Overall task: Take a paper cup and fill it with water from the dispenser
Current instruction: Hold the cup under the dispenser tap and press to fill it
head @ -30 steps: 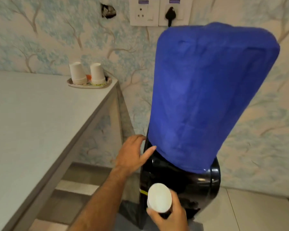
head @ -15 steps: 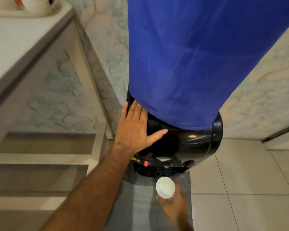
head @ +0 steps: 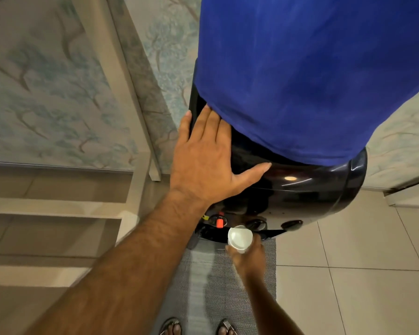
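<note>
A black water dispenser stands against the wall, its bottle under a blue cloth cover. My left hand lies flat on the dispenser's top left shoulder, fingers spread, holding nothing. Below, my right hand grips a white paper cup from underneath, mouth up. The cup sits just in front of the row of taps, between the red-tabbed tap and the middle one. I cannot tell whether water is in the cup.
A grey woven mat lies on the tiled floor before the dispenser, with my sandalled feet at its near end. A pale table leg and shelves stand to the left. Tree-patterned wallpaper covers the wall.
The view has tipped down and closer. My right hand has carried the cup forward, up to the taps. My left hand settled flat on the dispenser's top and stays there.
</note>
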Demonstrator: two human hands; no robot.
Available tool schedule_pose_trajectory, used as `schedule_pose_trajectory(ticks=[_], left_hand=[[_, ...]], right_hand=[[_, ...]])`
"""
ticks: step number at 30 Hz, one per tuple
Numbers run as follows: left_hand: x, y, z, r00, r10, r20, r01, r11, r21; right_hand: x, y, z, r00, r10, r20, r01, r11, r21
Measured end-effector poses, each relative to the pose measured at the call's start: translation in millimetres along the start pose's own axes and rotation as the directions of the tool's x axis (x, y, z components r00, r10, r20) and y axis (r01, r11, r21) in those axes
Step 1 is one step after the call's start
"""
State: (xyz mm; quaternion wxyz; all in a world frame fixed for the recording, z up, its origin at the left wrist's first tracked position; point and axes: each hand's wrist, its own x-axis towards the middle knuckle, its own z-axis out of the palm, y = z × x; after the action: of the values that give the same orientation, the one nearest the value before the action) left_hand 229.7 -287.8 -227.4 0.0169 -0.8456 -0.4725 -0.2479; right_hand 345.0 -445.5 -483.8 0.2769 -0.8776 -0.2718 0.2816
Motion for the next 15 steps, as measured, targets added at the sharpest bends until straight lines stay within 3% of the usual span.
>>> schedule_pose_trajectory(ticks=[9,12,15], left_hand=[[-1.3,0.0,-0.3,1.000,-0.007,-0.030,0.007,1.000,-0.007],[-1.7,-1.0,-0.2,1.000,-0.006,-0.025,0.006,1.000,-0.008],[-1.5,-0.1,-1.6,1.000,-0.009,-0.015,0.009,1.000,-0.001]], right_hand=[[8.6,-1.4,1.5,0.998,-0.036,0.059,0.039,0.998,-0.039],[-1.2,0.9,-9.1,0.995,-0.083,0.047,0.079,0.993,0.089],[-31.5,0.2,-29.2,0.998,-0.020,0.056,0.007,0.974,0.226]])
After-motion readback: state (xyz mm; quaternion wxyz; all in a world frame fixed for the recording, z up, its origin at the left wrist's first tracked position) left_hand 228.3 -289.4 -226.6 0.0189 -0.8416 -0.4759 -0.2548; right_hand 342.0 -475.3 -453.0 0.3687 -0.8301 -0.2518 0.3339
